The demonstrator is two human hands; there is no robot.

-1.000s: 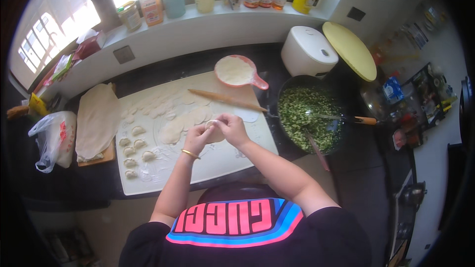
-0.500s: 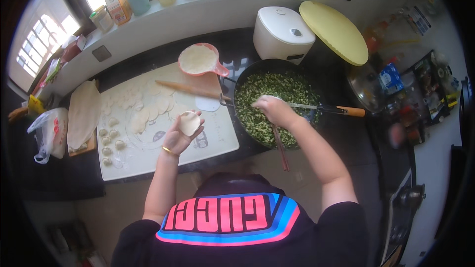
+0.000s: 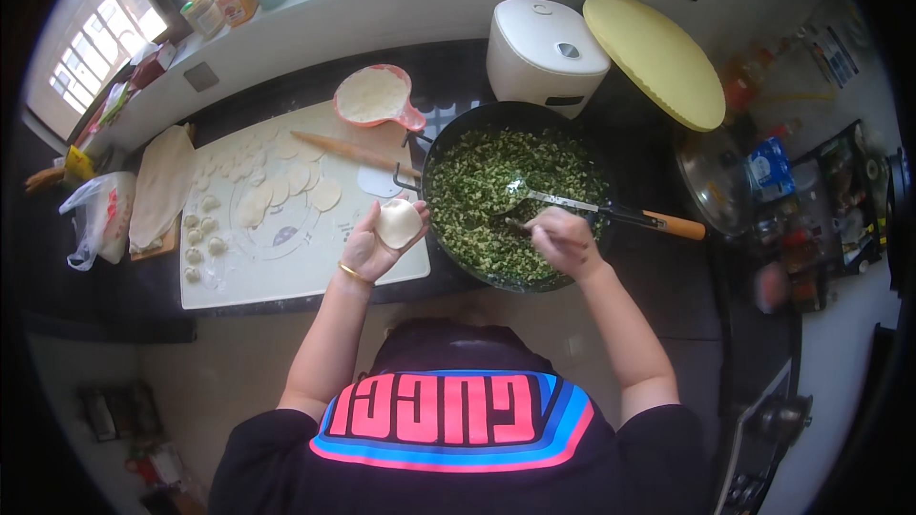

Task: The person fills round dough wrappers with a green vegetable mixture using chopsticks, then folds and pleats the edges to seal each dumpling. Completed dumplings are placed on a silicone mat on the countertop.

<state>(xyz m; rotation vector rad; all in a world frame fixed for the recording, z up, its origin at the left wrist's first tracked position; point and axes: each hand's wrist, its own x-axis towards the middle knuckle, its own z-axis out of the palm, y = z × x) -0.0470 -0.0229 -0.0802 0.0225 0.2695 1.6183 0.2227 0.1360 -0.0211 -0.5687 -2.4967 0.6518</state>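
On my upturned left hand (image 3: pixel 361 253) lies a round white dumpling wrapper (image 3: pixel 398 223), beside the left rim of a black wok (image 3: pixel 510 110). Chopped green and pale filling (image 3: pixel 477 167) fills the wok. My right hand (image 3: pixel 565 240) is closed above the filling's right side around chopsticks (image 3: pixel 520 225), mostly hidden by the hand. A metal spoon (image 3: pixel 563 199) rests in the filling just beyond that hand. On the pale mat (image 3: pixel 315 277) to the left are loose wrappers (image 3: pixel 279 186), several folded dumplings (image 3: pixel 195 236) and a wooden rolling pin (image 3: pixel 348 154).
A pink scoop of flour (image 3: pixel 372 95) stands behind the mat. Beyond the wok are a white rice cooker (image 3: pixel 544 43) and a round yellow lid (image 3: pixel 658 62). The wok's wooden handle (image 3: pixel 679 226) juts right. A dough sheet (image 3: pixel 160 186) and plastic bag (image 3: pixel 100 215) sit far left.
My left hand has carried the wrapper right, up to the wok's edge. My right hand has shifted nearer and right over the filling; the chopsticks no longer stick out past the wok's near rim.
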